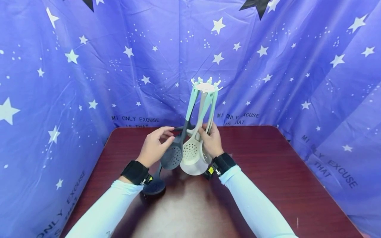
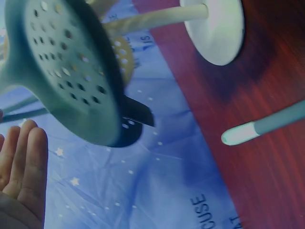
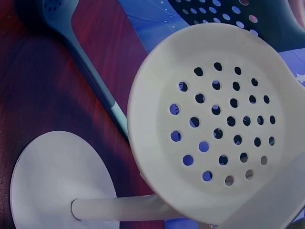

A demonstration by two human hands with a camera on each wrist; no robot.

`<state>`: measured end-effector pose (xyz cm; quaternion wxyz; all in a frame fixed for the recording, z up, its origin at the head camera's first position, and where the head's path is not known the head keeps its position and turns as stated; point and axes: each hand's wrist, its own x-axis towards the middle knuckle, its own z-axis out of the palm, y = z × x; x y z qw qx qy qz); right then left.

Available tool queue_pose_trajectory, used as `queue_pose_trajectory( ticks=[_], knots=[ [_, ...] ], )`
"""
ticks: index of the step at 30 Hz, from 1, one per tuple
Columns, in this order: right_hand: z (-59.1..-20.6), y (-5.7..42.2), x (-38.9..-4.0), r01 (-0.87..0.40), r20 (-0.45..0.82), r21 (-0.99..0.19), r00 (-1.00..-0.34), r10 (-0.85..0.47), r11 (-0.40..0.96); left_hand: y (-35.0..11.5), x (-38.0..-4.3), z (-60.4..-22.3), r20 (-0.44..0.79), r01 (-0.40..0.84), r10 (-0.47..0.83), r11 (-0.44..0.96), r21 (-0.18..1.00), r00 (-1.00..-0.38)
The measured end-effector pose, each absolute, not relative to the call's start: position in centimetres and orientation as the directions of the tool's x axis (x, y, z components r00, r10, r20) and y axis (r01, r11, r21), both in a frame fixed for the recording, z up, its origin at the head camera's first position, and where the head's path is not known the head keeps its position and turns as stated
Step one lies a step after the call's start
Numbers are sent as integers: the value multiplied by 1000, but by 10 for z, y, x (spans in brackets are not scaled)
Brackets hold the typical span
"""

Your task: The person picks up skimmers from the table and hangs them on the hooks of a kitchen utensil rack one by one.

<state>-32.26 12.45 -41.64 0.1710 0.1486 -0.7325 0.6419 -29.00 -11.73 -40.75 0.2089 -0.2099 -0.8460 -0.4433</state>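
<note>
A white utensil stand (image 1: 206, 87) with mint hooks has several kitchen tools hanging from it. Among them are a dark skimmer (image 1: 172, 156) and a cream skimmer (image 1: 190, 149), both with round holes and mint handles. My right hand (image 1: 212, 141) grips the stand around its pole, among the cream tools' handles; part of its fingers is hidden. Beside the dark skimmer is my left hand (image 1: 156, 145), fingers loosely extended. In the left wrist view, the left fingers (image 2: 35, 157) appear straight, apart from the skimmer's bowl (image 2: 66, 62). The right wrist view shows the cream skimmer's bowl (image 3: 219, 119) close up.
Another dark perforated utensil (image 1: 154, 185) lies on the reddish-brown table (image 1: 268, 172), left of the stand and partly under my left wrist. The stand's round white base (image 3: 57, 176) is near the table surface. A blue star-patterned curtain (image 1: 160, 66) surrounds the table.
</note>
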Motion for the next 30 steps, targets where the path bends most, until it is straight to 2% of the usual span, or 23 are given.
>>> queue_pose_trajectory(
  ticks=[2,10,16,21,30],
  knots=[
    [-425,125,-330,-442,447,-888,-895,12,126,-121,-292,-412,516,510,150,526,681,-844],
    [-421,127,-330,-409,411,-907,-912,-8,101,-138,-301,-432,352,333,86,588,737,-932],
    [-422,126,-330,-405,408,-908,-913,5,103,-150,-305,-449,221,190,53,726,661,-974],
    [-423,125,-331,-426,431,-897,-902,19,115,-154,-305,-463,123,128,69,808,576,-990],
    [-423,125,-330,-425,429,-899,-903,16,105,-157,-303,-487,1,0,0,845,535,-1000]
  ],
)
